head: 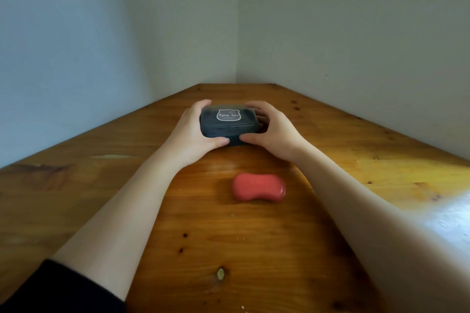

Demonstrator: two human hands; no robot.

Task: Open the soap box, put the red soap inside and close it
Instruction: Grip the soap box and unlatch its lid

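Wooden table (152,211) fills a wall corner; mid-frame, left hand (193,134) and right hand (272,129) clasp the closed soap box (229,124) at its ends, long axis left-right. Red soap (258,187) lies just below.

Colours I see from the head camera

The soap box (229,123) is dark slate-grey, with a white-outlined bear-shaped label and white lettering on its lid. The soap (258,187) is a matt coral red. The surface (229,249) is warm orange-brown wood with dark knots and streaky grain. The walls (356,33) read pale grey-blue, and one sleeve (63,292) is black.
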